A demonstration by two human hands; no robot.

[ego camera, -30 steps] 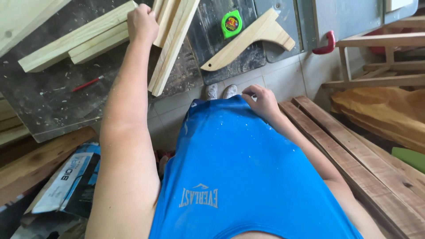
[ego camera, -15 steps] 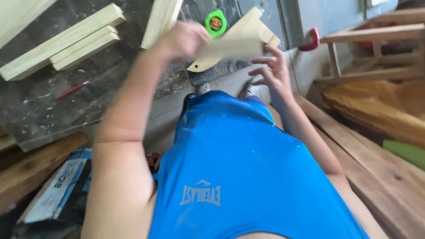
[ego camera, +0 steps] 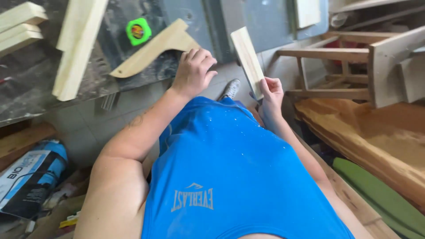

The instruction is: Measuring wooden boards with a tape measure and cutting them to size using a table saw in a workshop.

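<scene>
- The right hand's [ego camera: 271, 90] palm side is mostly hidden behind the short pale wood board [ego camera: 248, 62]; only its fingertips and thumb show at the board's lower edge.
- The left hand [ego camera: 193, 71] is seen from the back, fingers curled loosely; whether they close on anything cannot be told, and it rests at the near end of the curved wooden bracket [ego camera: 152, 49].
- The right grip is pressed together, pinching the board's lower end; the board rises up and away from the grip, tilted.
- The bracket lies on the dark tabletop [ego camera: 26, 97], running away from the left grip toward the green tape measure [ego camera: 138, 31].
- One long plank [ego camera: 77, 48] lies farther beyond the left grip.
- Counted: one held board, one bracket, one tape measure.
- A wooden chair frame [ego camera: 354, 66], cut off at the edge, stands beyond the right grip.
</scene>
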